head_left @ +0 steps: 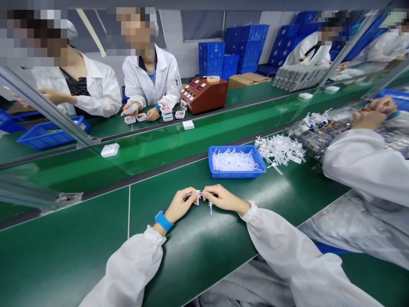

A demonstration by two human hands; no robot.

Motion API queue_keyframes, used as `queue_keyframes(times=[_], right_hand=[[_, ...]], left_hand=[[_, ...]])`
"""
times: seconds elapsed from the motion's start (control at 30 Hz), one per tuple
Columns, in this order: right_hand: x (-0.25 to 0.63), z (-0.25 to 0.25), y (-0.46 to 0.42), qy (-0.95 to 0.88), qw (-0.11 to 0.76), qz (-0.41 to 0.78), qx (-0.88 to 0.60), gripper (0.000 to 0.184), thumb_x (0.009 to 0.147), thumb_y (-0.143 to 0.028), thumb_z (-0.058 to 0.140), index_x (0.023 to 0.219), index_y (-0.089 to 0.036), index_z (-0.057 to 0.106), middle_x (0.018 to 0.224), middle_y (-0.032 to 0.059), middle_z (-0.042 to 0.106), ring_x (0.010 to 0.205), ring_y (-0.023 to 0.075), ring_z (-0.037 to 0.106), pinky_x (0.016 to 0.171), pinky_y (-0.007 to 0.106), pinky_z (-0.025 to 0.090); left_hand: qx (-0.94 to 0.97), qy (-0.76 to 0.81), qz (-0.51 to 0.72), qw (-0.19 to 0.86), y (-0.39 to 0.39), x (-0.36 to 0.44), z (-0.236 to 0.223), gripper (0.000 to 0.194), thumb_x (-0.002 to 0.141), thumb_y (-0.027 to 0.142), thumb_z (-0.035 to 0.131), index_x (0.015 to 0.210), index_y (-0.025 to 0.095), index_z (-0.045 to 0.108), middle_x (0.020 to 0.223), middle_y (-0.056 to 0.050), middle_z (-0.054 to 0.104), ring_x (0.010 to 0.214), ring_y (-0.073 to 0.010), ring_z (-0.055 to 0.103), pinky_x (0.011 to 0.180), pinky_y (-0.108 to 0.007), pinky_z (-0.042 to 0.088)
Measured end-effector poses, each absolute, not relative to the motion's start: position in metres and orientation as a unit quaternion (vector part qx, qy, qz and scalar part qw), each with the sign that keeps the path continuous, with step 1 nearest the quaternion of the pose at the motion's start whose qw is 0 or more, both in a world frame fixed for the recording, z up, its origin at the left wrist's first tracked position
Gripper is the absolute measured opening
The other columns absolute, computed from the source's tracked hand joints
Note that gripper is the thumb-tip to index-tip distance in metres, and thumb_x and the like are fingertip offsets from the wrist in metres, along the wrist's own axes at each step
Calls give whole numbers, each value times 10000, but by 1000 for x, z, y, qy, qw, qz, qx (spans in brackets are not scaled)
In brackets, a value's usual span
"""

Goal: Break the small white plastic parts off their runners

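My left hand, with a blue band at its wrist, is closed in a pinch around a small white plastic part. Closed fingers of my right hand meet the same part from the right side. A thin greyish piece shows at the fingertips, but its shape is too small to tell. Just below my right fingers is another small white plastic piece; whether it lies on the green table or hangs cannot be made out.
Beyond my hands stands a blue tray of white plastic strips, beside a heap of white parts. White devices sit on the green conveyor. A co-worker's sleeve is close at right. Co-workers sit opposite near a brown-red instrument box.
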State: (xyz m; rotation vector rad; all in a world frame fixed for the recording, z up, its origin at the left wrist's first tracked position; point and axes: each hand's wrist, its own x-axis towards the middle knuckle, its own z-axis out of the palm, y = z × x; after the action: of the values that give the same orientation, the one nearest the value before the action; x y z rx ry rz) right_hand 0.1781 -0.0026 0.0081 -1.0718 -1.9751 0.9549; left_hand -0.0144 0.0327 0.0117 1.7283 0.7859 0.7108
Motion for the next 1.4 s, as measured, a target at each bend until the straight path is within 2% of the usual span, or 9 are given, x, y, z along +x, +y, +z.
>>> queue_keyframes(times=[0.43, 1.4], right_hand=[[175, 4, -3, -759, 356, 351, -417, 338, 954, -356, 374, 771, -157, 577, 666, -3, 531, 589, 104, 447, 559, 212, 352], [173, 5, -2, -763, 359, 347, -410, 314, 956, -322, 378, 743, -154, 536, 655, -13, 497, 594, 98, 429, 569, 207, 341]], left_hand=[[731, 335, 295, 517, 32, -13, 10, 316, 869, 410, 534, 732, 141, 629, 618, -5, 566, 592, -120, 514, 607, -231, 424], [740, 344, 294, 498, 33, -13, 5, 270, 886, 351, 521, 741, 137, 598, 645, 5, 550, 616, -112, 503, 621, -218, 403]])
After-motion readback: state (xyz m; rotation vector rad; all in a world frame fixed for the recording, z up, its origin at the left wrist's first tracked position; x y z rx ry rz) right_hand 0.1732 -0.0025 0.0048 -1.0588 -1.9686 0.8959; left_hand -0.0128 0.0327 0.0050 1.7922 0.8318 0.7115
